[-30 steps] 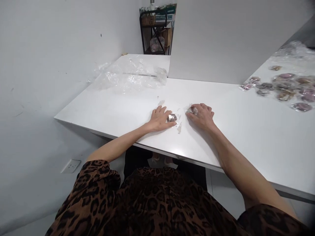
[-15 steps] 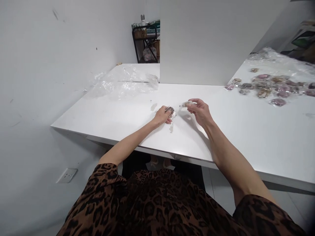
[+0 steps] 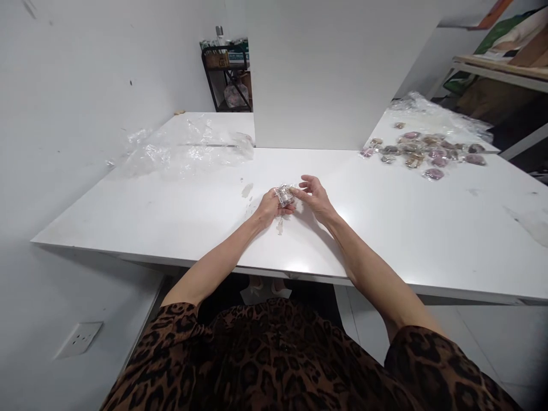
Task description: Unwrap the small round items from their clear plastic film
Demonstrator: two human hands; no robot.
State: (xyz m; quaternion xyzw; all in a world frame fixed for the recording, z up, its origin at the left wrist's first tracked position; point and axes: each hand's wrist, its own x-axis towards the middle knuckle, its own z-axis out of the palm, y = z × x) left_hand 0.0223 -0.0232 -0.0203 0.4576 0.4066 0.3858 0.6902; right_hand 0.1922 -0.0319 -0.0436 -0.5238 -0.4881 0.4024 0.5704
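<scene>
Over the middle of the white table (image 3: 205, 217), my left hand (image 3: 268, 206) is closed around a small clear plastic packet (image 3: 284, 195) with something brown and dark inside. The crinkled wrap hides what exactly it contains. My right hand (image 3: 317, 200) is at the packet's right side, its thumb tip touching the wrap. The fingers of that hand are curved and spread apart, with nothing visible between them.
Loose clear plastic wrap (image 3: 171, 157) lies at the back left. Several wrapped pink and brown pieces (image 3: 436, 154) are heaped at the back right, beside more clear plastic (image 3: 432, 114). A tall white panel (image 3: 329, 74) stands behind the table; a wall (image 3: 64, 142) borders the left.
My right hand has moved left to the packet in my left hand. The small wrapped piece it pinched is no longer visible between its fingers, which have spread. The camera view has turned right.
</scene>
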